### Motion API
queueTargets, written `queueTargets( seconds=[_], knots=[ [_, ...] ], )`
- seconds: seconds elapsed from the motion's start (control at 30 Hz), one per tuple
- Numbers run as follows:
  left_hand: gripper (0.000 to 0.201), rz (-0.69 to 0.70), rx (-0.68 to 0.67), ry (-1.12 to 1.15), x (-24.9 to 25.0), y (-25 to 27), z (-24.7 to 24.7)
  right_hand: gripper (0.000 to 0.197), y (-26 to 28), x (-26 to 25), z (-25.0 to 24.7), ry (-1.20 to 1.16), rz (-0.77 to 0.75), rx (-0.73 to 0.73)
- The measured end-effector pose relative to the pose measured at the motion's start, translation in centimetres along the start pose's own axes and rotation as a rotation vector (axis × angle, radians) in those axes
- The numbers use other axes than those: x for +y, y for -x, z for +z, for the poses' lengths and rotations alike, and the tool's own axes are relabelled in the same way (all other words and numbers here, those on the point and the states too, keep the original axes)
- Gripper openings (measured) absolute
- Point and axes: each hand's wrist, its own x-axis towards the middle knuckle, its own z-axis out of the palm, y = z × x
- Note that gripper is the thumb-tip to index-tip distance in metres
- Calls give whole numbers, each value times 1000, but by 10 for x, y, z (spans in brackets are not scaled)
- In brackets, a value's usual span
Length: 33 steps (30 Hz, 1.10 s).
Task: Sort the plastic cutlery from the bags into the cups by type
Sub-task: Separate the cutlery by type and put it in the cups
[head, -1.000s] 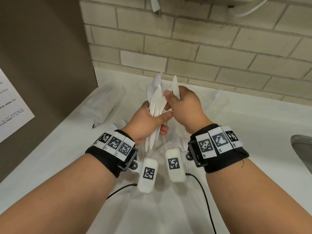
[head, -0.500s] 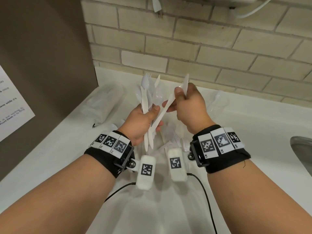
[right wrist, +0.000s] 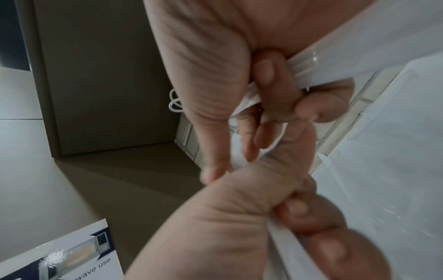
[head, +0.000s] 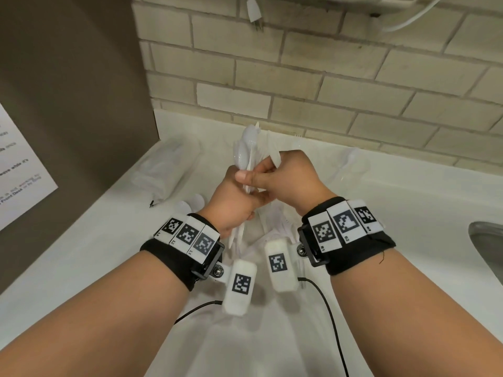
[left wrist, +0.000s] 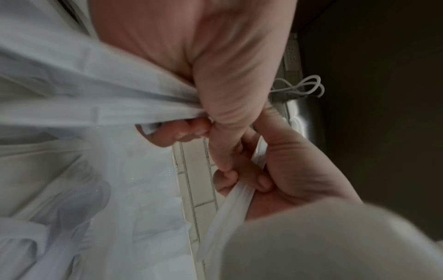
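Observation:
My left hand [head: 236,204] grips a bundle of white plastic cutlery [head: 248,156] upright over the counter; spoon heads fan out above the fist and the handles stick out below it. My right hand [head: 268,174] is pressed against the left one and pinches white cutlery pieces [right wrist: 311,70] at the bundle's right side. In the left wrist view my left fingers wrap the white handles [left wrist: 134,108], and the right hand [left wrist: 258,181] pinches a white piece beside them. Which type each piece is stays unclear. No cup can be made out.
A clear plastic bag [head: 166,170] lies at the left by the brown panel, and another clear bag [head: 352,164] lies at the right near the brick wall. Loose white cutlery [head: 276,227] lies under my wrists. A steel sink [head: 488,248] sits at the right edge.
Half a second ago my right hand held one piece out to the right of the bundle. Now it has come back against my left hand and pinches at the bundle.

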Motion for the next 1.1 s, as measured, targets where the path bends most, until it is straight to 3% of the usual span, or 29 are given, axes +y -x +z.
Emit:
queueTargets(
  seconds=[0.1,0.17,0.23,0.3,0.4,0.57,0.63,0.73,0.87,0.97,1.1],
  knots=[
    [76,45,-19,-4,-1,0,1,32,-3,1,3,-69,40,-4],
    [66,55,-30,63,0,3,-1,25,-3,1,1,-103,36,-20],
    [58,40,-77,160,1,6,-3,22,-1,-1,-2,-91,32,-25],
    [62,4,-105,217,2,8,-4,19,0,-2,-2,-111,46,-34],
    [63,-63,-68,262,5,9,-7,13,-1,-1,1,-240,103,-55],
    [35,-140,-21,367,5,9,-21,11,-6,1,-1,-458,162,-26],
    [19,-161,6,410,4,9,-29,16,-17,-1,-11,-479,139,33],
    [13,-166,35,435,7,8,-42,18,-46,-7,-24,-524,101,166],
    [25,-169,59,506,12,0,-64,20,-92,-24,-21,-661,-1,259],
    [35,-176,39,492,14,-5,-78,33,-125,-32,-7,-591,-129,381],
    [51,-153,5,391,13,-12,-88,30,-167,-25,19,-576,-213,435]
  ],
)
